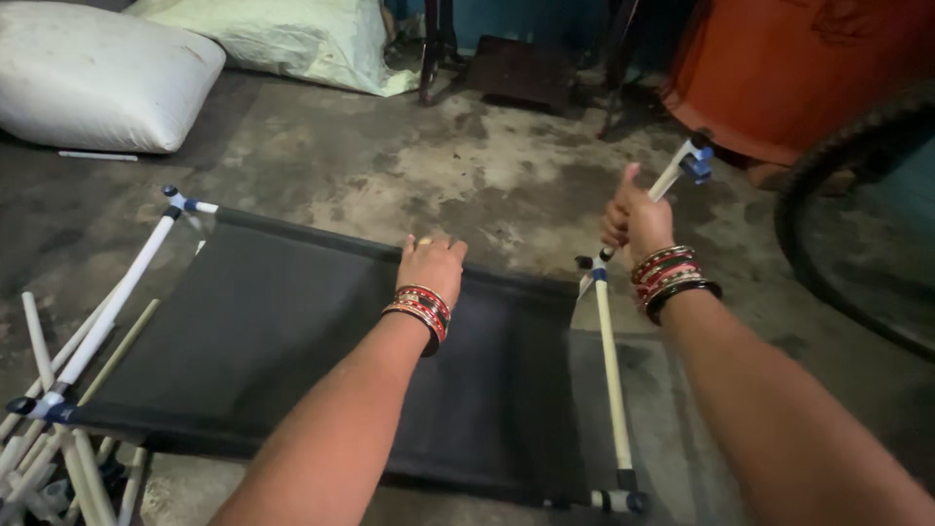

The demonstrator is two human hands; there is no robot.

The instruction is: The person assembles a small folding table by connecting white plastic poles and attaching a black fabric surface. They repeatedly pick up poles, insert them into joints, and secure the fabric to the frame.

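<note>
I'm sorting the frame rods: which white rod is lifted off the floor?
The white rod gripped in the right hand, angled upward; the others lie flat along the black fabric.

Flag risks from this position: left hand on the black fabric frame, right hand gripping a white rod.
1. The right hand holds a white rod angled up, apparently apart from the frame's corner joint; it might swing or snag the black fabric.
2. The left hand presses the far edge; fingers could get pinched there.
3. Loose white rods lie at the frame's left, possibly a trip hazard.
</note>
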